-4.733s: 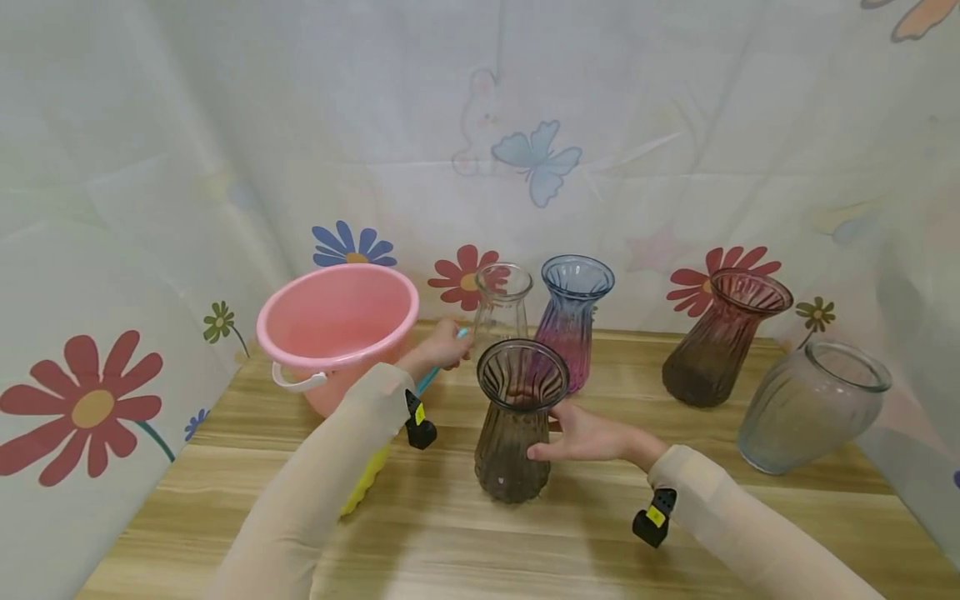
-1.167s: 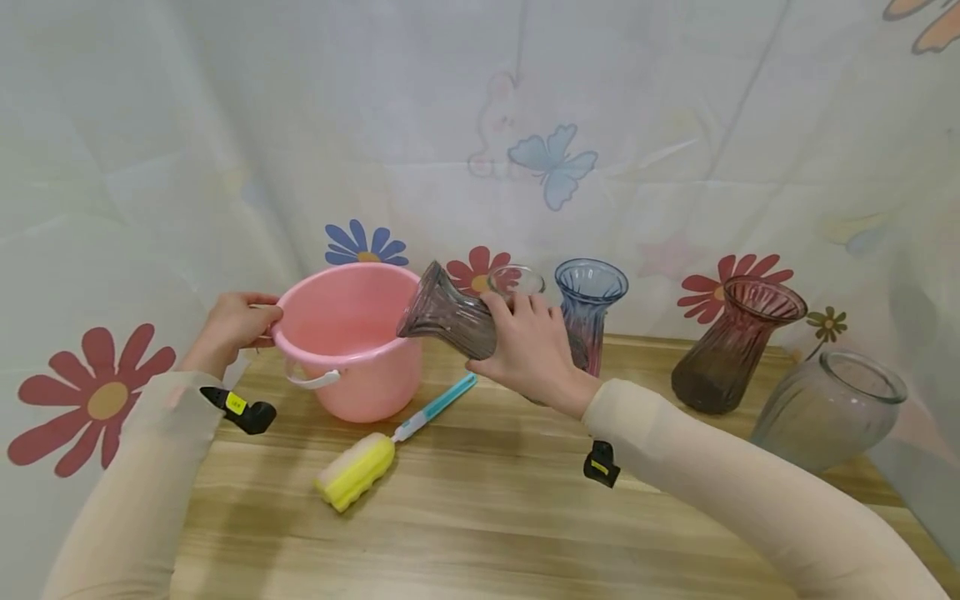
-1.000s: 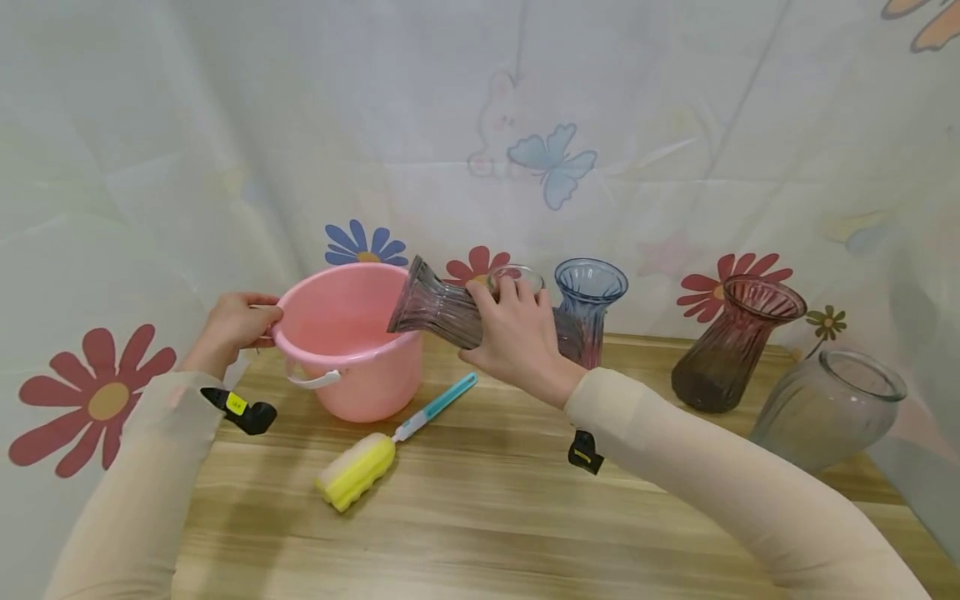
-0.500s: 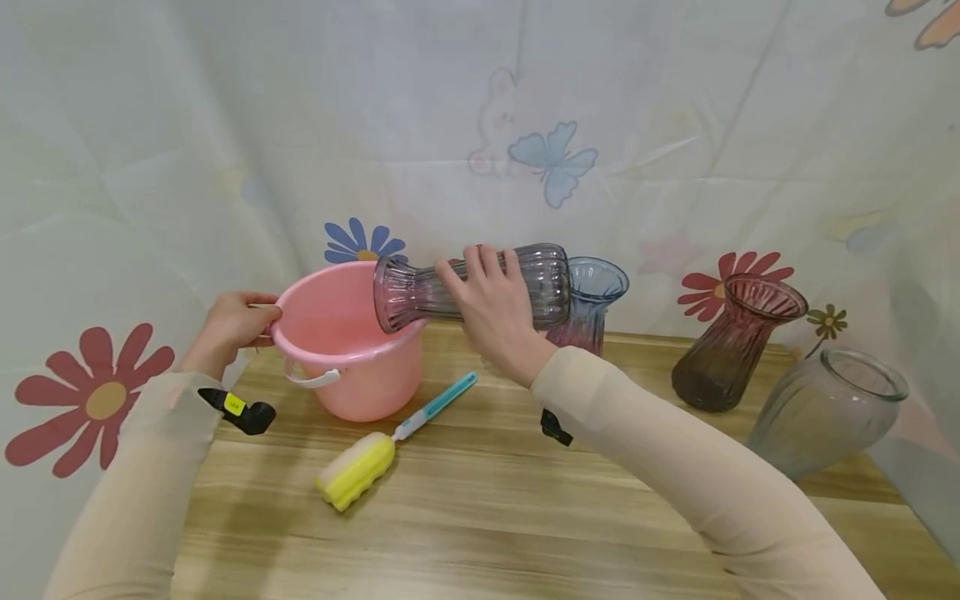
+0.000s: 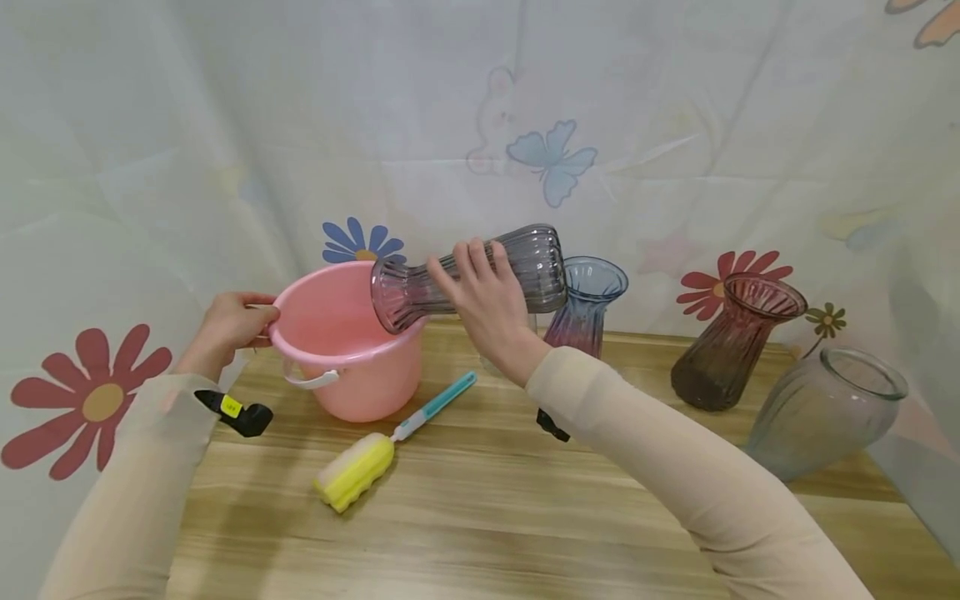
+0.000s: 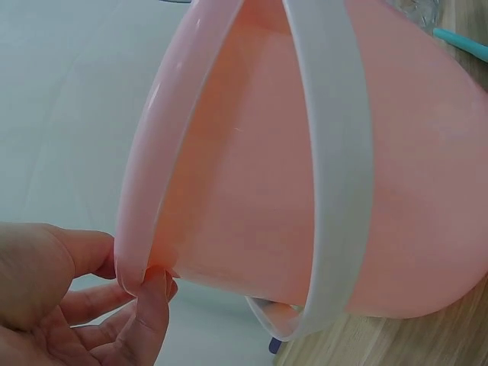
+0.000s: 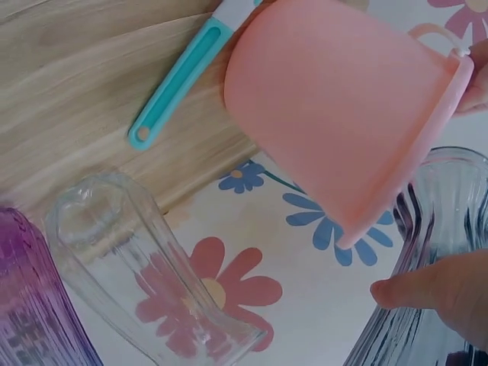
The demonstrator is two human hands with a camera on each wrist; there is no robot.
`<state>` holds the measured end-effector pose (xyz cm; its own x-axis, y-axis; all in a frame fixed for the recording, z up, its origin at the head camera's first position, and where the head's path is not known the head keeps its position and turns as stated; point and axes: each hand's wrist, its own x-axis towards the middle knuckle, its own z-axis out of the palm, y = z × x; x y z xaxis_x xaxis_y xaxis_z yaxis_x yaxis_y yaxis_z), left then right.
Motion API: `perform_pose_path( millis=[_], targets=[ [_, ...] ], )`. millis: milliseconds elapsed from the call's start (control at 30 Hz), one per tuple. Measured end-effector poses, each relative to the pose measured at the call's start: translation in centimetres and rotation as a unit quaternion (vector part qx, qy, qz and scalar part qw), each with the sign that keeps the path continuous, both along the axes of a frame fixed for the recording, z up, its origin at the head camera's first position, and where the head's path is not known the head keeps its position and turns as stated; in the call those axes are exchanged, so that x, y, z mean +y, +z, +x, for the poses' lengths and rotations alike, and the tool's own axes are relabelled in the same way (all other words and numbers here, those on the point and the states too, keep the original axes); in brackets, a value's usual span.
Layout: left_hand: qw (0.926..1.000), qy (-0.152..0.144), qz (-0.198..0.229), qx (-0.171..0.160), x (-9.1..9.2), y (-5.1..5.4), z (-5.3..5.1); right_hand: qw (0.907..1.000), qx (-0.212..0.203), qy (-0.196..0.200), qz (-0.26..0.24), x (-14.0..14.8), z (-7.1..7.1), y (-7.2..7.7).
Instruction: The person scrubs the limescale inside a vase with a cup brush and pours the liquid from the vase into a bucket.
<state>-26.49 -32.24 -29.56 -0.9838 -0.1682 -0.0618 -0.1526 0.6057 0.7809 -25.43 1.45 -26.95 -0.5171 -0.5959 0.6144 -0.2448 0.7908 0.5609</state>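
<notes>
My left hand (image 5: 231,327) pinches the left rim of a pink bucket (image 5: 367,383); in the left wrist view, thumb and fingers (image 6: 152,313) clasp the bucket's rim (image 6: 145,175). The right hand (image 5: 491,308) grips a grey ribbed glass vase (image 5: 536,267) around its body. That vase lies tilted in the air, base up to the right, its flared mouth over the bucket's right rim. In the right wrist view the thumb (image 7: 415,291) presses along the grey vase (image 7: 450,198). Whether liquid leaves the vase, I cannot tell.
A yellow sponge brush (image 5: 356,471) lies in front of the bucket. A blue-pink vase (image 5: 581,317), a red-grey vase (image 5: 731,342) and a clear wide vase (image 5: 825,412) stand to the right. In the right wrist view, a clear vase (image 7: 145,259) stands beside a purple one (image 7: 34,297).
The right hand has carried the grey vase from the table up to the bucket and raised its base. The left hand has let go of the brush and taken the bucket's rim.
</notes>
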Motion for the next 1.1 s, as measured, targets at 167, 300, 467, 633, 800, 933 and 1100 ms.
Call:
perform_pose_path(
  millis=[167,300,467,633,800,933,1100],
  targets=[
    [1.0,0.001,-0.001,-0.002,0.1,0.2,0.1,0.9998,0.007,-0.008,-0.014,-0.1,0.3,-0.5],
    [1.0,0.003,-0.004,-0.003,0.2,0.2,0.2,0.9991,-0.007,-0.014,-0.04,-0.1,0.7,-0.6],
    [1.0,0.001,-0.009,-0.003,0.3,0.2,0.3,0.9922,-0.063,-0.007,-0.108,0.3,1.3,-0.8],
    [0.9999,0.0,-0.014,-0.004,0.3,0.2,0.3,0.9738,-0.107,0.022,-0.199,0.8,1.6,-1.3],
    [0.9978,-0.006,-0.064,0.018,0.7,0.5,0.7,0.943,-0.167,0.055,-0.283,1.5,2.0,-2.3],
    [0.9907,-0.008,-0.118,0.067,1.8,1.1,1.1,0.9082,-0.228,0.072,-0.344,2.1,2.5,-3.4],
    [0.9751,-0.024,-0.138,0.172,4.8,2.0,1.9,0.8502,-0.316,0.101,-0.408,2.7,3.2,-4.8]
  ],
)
